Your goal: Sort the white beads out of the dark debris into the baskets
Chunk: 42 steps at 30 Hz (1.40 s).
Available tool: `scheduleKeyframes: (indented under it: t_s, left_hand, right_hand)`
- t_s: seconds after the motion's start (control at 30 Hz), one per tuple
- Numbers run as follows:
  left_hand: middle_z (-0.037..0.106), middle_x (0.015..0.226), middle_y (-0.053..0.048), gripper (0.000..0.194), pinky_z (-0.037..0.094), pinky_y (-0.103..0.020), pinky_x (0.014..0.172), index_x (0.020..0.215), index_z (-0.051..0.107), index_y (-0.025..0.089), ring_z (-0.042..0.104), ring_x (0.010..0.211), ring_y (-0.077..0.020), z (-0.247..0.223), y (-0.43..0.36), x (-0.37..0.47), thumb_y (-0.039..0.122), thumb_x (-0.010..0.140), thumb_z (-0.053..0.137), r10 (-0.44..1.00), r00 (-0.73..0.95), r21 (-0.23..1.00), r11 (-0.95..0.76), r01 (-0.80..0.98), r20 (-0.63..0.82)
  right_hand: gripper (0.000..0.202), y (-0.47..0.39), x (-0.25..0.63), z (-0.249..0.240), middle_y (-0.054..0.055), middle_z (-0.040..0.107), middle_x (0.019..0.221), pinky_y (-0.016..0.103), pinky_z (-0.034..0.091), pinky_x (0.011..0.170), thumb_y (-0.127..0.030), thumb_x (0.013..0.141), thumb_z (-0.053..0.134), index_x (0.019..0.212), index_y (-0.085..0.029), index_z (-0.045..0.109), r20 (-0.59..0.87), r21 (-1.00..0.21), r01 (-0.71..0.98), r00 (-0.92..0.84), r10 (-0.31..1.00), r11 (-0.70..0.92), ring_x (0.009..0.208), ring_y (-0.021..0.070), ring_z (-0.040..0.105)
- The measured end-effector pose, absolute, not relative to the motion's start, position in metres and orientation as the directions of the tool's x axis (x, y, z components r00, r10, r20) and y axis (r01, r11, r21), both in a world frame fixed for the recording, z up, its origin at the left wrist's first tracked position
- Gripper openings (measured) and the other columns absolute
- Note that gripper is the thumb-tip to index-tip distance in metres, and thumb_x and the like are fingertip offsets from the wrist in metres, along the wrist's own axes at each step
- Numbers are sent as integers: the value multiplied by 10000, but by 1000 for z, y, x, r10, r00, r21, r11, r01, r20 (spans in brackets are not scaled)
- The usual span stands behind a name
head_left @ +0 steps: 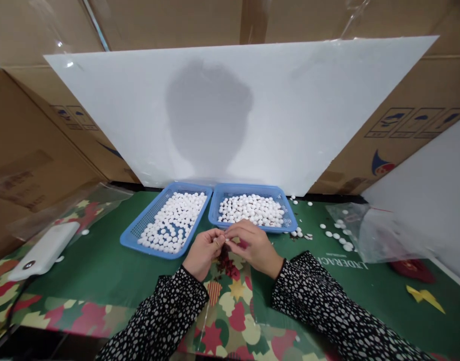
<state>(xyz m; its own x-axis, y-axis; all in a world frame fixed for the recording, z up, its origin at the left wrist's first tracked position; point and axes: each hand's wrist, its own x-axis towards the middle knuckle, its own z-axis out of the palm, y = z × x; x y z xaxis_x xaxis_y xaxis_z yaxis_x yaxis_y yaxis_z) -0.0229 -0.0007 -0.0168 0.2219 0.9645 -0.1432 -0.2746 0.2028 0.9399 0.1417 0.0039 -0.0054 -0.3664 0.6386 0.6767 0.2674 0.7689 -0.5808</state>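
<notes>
Right, I see left hand (203, 250) and right hand (257, 245) close together, fingertips pinching small white piece (226, 240) just short of blue mesh plastic basket (248, 187), near rim. Second blue mesh basket (140, 235) angled beside it; both hold round white pieces. Dark-red crumbly scraps (229, 265) lie below hands. Green stretch of printed sheet (98, 271) gives room toward white oblong plastic device (45, 250); right side tighter, loose white discs (335, 235) by clear plastic bag (388, 235).
</notes>
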Motion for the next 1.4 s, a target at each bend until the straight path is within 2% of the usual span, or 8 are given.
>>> scheduleKeyframes:
  t_s: [0.23,0.4,0.5,0.6,0.73,0.93,1.13,1.4]
  left_hand:
    - [556,716,5,248,256,-178,444,925,628,145,361,522,-53,-4,0,-25,325,773,706,976,177,934,179,-310,-128]
    - [627,844,-31,221,356,-183,508,923,583,165,506,642,-86,1,-1,-26,240,747,695,986,108,932,154,-329,-125]
    - [623,785,-11,252,366,-194,513,881,556,179,527,621,-93,-1,-1,-26,305,738,720,993,85,948,100,-301,-78]
    - [631,709,-3,265,311,-191,462,837,553,175,488,545,-82,-2,0,-27,333,729,736,993,106,973,81,-216,-60]
    - [670,741,-28,279,258,-195,436,874,608,156,401,481,-60,-5,2,-30,393,762,705,988,134,984,100,-145,-80]
    - [684,775,-34,332,199,-197,426,928,615,159,331,454,-43,-9,2,-31,396,732,739,966,219,970,174,-167,-136]
    - [680,732,-41,278,235,-204,443,782,634,141,363,467,-53,-5,2,-30,391,726,741,974,189,983,146,-114,-123]
    - [611,653,-7,324,189,-192,435,807,666,125,336,463,-38,-12,1,-26,351,634,820,957,222,945,235,-226,-185]
  right_hand:
    - [140,16,147,-2,61,674,955,411,437,865,-192,890,592,1010,-236,650,659,-564,424,-285,696,708,953,241,586]
    - [272,30,156,-2,93,652,1075,476,403,903,-157,901,555,1154,-235,615,641,-474,610,-256,724,635,1016,284,543]
    - [291,19,158,-9,100,637,1077,419,453,880,-162,933,502,1199,-234,594,606,-477,513,-396,690,714,1003,253,562]
    - [202,1,157,-19,69,647,949,334,501,779,-181,950,491,1073,-225,645,463,-546,415,-575,675,728,869,204,607]
    - [165,-10,156,-29,38,635,885,300,504,754,-109,912,539,906,-204,673,305,-625,458,-601,738,632,831,183,619]
    - [172,-4,157,-33,21,620,848,283,498,744,-75,848,616,843,-219,710,275,-661,404,-654,705,632,826,177,614]
    - [116,-5,161,-30,26,633,821,298,483,727,-87,825,648,809,-197,682,282,-664,412,-635,719,624,800,186,607]
    - [83,-6,160,-13,44,684,918,347,507,789,-254,862,639,816,-187,660,333,-916,131,-283,899,380,862,187,636]
